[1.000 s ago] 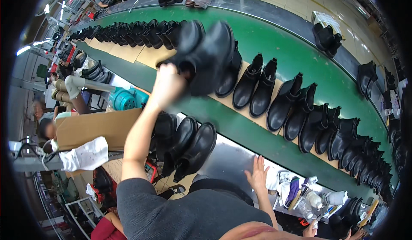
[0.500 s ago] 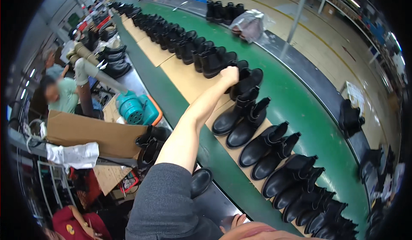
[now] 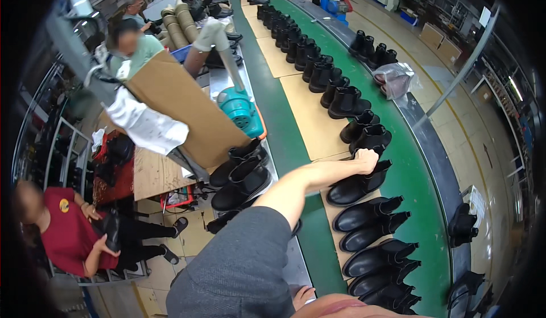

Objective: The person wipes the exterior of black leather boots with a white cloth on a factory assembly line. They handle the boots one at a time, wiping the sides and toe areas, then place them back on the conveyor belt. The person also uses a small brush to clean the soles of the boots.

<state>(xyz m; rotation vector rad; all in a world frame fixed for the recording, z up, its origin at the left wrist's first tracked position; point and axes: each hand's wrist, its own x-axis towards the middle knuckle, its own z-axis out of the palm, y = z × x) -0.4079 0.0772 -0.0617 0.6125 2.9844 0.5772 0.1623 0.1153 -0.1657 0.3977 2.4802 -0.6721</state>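
As right grip [image 3: 367, 160] clasps smooth black boot [image 3: 354, 189] | rounded toe [image 3: 340, 195] | flat cardboard [image 3: 301, 105]

- black boots [image 3: 372, 258] on belt: smooth, leather-look, soft gloss on toes
- green belt [image 3: 406, 164]: smooth, slightly shiny
- cardboard sheets [image 3: 310, 119] on belt: tan, flat, matt
- far-right rim [image 3: 439, 176]: grey, metal-looking
- bag [image 3: 401, 79], far right: clear plastic, crinkled, glossy
- left panel [image 3: 182, 110]: brown cardboard, matt
- white cloth [image 3: 145, 125], left: creased, matt
- teal motor housing [image 3: 238, 110]: smooth, slight sheen
- near sleeve [image 3: 239, 261]: dark grey knit-look cloth, matt
- tabletop [image 3: 156, 173], left: pale wood
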